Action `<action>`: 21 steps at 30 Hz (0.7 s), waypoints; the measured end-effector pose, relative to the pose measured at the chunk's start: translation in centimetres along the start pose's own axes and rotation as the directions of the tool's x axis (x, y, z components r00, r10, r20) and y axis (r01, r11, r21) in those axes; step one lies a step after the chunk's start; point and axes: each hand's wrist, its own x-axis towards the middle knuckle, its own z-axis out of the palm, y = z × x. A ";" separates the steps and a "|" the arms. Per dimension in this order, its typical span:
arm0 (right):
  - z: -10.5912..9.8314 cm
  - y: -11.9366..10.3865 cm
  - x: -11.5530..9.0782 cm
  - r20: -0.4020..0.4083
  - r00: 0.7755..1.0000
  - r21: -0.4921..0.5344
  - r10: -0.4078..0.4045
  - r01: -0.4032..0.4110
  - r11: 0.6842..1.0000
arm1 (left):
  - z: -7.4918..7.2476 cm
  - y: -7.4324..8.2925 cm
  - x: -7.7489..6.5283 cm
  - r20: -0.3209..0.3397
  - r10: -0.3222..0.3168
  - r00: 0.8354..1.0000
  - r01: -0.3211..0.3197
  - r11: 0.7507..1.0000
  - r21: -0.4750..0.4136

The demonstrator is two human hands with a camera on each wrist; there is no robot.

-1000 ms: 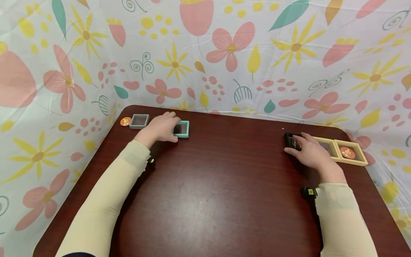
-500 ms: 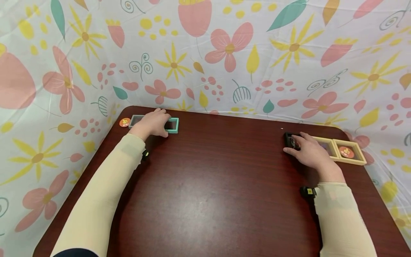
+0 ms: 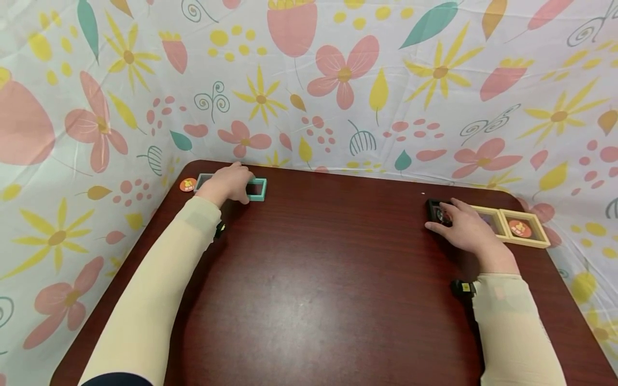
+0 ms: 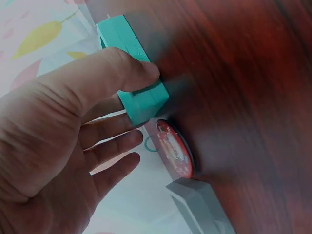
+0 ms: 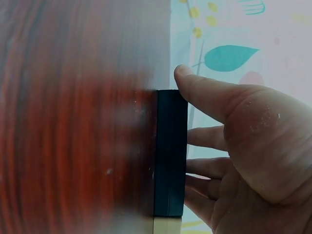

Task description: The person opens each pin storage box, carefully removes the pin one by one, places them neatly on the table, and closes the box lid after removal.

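My left hand grips a small teal square frame at the back left of the table. In the left wrist view the thumb lies on the near wall of the teal frame, with fingers behind it. A red round badge lies between that frame and a grey frame; the hand hides the badge in the head view. My right hand rests on a black frame, its fingers extended over the top. In the right wrist view the thumb tip meets the edge of the black frame.
Two cream frames continue the row right of the black one; the outer frame holds an orange round badge. Another orange badge lies at the back left corner. A flower-patterned cloth surrounds the brown table.
My left hand has slid the teal frame leftward, close to the grey frame, slowing in the last half second. My right hand has stayed on the black frame.
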 end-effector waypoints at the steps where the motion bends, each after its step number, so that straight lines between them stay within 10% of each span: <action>1: 0.0 0.0 0.0 0.001 1.000 -0.001 -0.004 0.004 1.000 | -0.1 0.1 0.0 0.007 -0.008 1.000 0.008 1.000 -0.003; 21: -0.3 0.3 -0.2 0.011 0.994 -0.081 -0.105 0.106 0.991 | -1.3 0.8 -0.3 0.059 -0.081 0.995 0.084 0.995 -0.057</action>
